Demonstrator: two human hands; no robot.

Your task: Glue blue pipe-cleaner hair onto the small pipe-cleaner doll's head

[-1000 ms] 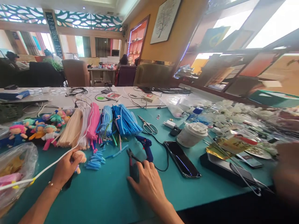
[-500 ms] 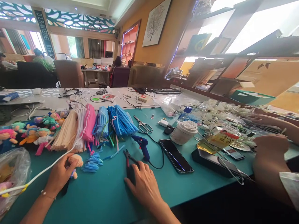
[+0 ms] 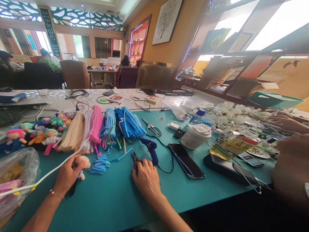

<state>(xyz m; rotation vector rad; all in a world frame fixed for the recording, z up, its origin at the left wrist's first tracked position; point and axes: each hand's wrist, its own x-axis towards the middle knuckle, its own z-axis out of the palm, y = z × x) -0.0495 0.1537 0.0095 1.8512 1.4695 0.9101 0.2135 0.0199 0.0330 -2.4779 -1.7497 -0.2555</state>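
Head view looks down on a teal table (image 3: pixel 113 199) crowded with craft goods, and much of it is hard to read: the right side is a blurred heap of white flowers and clear wrappers, and a co-worker's arm (image 3: pixel 292 170) cuts in at the right edge, out of focus. Bundles of pipe cleaners (image 3: pixel 96 127) lie side by side, their long axes running away from the person, with a row of small dolls (image 3: pixel 33 135) to their left. A plastic bag (image 3: pixel 14 180) is cut off at the left edge. The left hand (image 3: pixel 66 175) grips a small doll (image 3: pixel 82 162) near the bundles, fingers curled about its body so only the head and a foot show; a white cord (image 3: pixel 43 175) runs past that hand towards the bag. The right hand (image 3: pixel 146 180) lies over the pliers (image 3: pixel 135 159) on the table just beside the blue glue gun (image 3: pixel 151 149); the handles are hidden beneath the palm, the jaws point away from the person, and I cannot tell whether the fingers clasp them or merely rest.
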